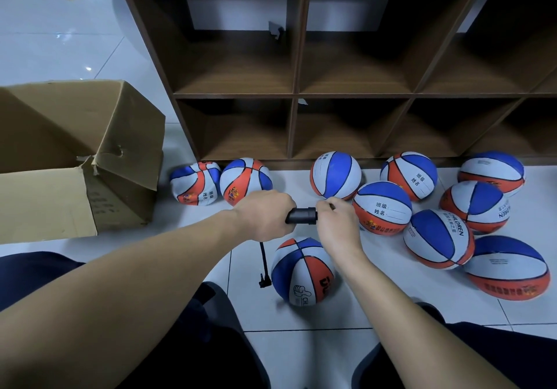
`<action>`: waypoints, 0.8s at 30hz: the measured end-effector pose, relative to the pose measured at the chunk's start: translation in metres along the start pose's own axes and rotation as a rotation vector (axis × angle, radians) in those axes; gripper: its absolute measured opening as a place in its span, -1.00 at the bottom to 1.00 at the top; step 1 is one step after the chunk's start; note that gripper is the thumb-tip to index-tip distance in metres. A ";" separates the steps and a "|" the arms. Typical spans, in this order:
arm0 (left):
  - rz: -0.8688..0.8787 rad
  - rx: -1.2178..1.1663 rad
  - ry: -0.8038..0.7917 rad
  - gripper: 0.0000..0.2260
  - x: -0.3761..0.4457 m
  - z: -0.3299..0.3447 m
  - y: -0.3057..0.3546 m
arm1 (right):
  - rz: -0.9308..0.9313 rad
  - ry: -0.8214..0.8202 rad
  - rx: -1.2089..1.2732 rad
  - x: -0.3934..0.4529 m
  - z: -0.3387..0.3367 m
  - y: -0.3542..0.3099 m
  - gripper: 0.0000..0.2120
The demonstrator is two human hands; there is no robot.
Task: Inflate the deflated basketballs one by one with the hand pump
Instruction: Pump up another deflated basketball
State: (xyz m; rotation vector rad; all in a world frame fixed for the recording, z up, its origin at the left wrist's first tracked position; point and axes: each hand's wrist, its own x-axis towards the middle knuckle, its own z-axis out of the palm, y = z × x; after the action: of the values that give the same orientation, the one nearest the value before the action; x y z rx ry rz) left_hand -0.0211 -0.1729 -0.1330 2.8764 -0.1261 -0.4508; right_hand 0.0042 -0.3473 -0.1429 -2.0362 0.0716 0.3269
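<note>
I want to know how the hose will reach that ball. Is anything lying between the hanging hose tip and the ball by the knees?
Nothing visible. The hose tip hangs just left of the ball, with only bare floor tile around them. Both hands grip the pump above.

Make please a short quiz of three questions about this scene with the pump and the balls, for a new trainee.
1. True or false: both hands grip the hand pump.
2. Where does the pump's hose end? A) inside the cardboard box B) beside the basketball nearest the person C) on the shelf
3. Which ball looks most crumpled?

Key:
1. True: left hand and right hand both hold it.
2. B
3. The leftmost ball, near the box.
</note>
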 end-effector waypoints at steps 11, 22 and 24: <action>-0.098 -0.056 -0.044 -0.84 -0.006 0.005 -0.036 | 0.026 0.220 -0.026 0.031 -0.049 0.011 -0.66; -0.066 -0.035 0.003 -0.81 -0.005 0.001 -0.012 | -0.076 0.205 0.005 0.000 -0.010 -0.002 -0.71; -0.056 -0.035 0.003 -0.82 -0.005 0.001 -0.007 | -0.068 0.169 0.003 -0.004 -0.003 -0.002 -0.70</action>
State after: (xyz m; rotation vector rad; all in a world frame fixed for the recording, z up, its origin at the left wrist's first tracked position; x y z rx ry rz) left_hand -0.0254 -0.1657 -0.1342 2.8521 -0.0370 -0.4542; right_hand 0.0011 -0.3497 -0.1385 -2.0552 0.1070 0.1112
